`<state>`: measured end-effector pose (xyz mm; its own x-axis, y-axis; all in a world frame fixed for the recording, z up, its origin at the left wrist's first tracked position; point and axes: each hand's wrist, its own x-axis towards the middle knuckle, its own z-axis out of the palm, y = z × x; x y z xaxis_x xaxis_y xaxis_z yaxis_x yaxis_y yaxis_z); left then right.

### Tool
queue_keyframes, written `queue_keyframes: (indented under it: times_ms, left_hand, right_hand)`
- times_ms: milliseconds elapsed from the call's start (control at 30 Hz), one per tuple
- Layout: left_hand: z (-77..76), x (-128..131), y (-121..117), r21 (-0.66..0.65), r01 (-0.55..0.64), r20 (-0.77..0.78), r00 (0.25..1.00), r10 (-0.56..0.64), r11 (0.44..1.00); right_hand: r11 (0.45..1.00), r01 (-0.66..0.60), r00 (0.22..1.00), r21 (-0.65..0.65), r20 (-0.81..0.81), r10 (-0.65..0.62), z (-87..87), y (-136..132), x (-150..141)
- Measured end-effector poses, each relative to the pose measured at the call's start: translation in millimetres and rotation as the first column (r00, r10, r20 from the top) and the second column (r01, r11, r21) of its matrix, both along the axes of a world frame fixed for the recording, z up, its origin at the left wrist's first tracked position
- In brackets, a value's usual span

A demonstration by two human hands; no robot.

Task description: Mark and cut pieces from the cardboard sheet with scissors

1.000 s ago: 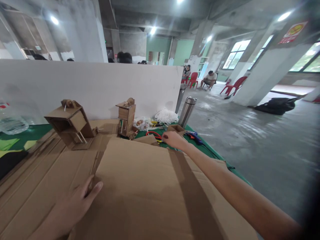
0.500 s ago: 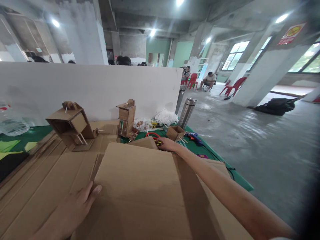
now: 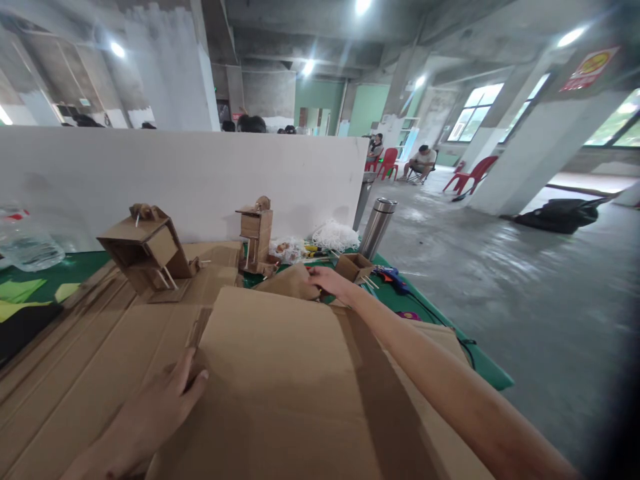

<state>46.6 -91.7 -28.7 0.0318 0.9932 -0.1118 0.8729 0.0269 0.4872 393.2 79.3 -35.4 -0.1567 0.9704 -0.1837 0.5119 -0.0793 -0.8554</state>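
Green table [image 3: 486, 371] in concrete hall. I see right hand [image 3: 329, 281] apparently pinching small cardboard piece [image 3: 286, 281], just beyond large sheet [image 3: 280, 373]; left hand [image 3: 163, 403], thumb and forefinger apart, rests at sheet's edge, likely steadying it.

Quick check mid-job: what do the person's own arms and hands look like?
Both the left hand and right hand are bare, with no glove or ring to be made out on either grip. The right forearm narrows toward the wrist; no sleeve, watch, band or cable shows on it. Little shows past the left wrist.
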Motion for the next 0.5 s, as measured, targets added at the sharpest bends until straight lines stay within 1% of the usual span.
queue_keyframes:
  times_ms: [133, 233, 300, 367, 500]
  left_hand:
    - [-0.9, 0.9, -0.8, -0.076, 0.041, -0.172, 0.984, -0.054, 0.996]
    - [0.4, 2.5, -3.6, -0.079, 0.066, -0.198, 0.977, -0.08, 0.995]
    - [1.3, 3.2, -5.6, -0.093, 0.063, -0.226, 0.971, -0.083, 0.994]
    - [1.7, 2.9, -7.4, -0.095, 0.063, -0.245, 0.966, -0.085, 0.993]
    - [0.3, -0.9, -10.0, -0.058, 0.121, -0.226, 0.965, -0.131, 0.991]
  right_hand:
    - [0.98, 0.187, 0.973, 0.067, -0.153, -0.175, 22.1, -0.9, 18.7]
    - [0.955, 0.288, 0.938, 0.075, -0.221, -0.266, 32.0, -1.7, 30.4]
    - [0.943, 0.326, 0.918, 0.063, -0.261, -0.3, 32.0, -3.3, 32.1]
    - [0.938, 0.345, 0.898, 0.044, -0.307, -0.316, 28.5, -4.9, 30.1]
    - [0.951, 0.31, 0.863, 0.018, -0.424, -0.273, 20.4, -3.5, 23.7]
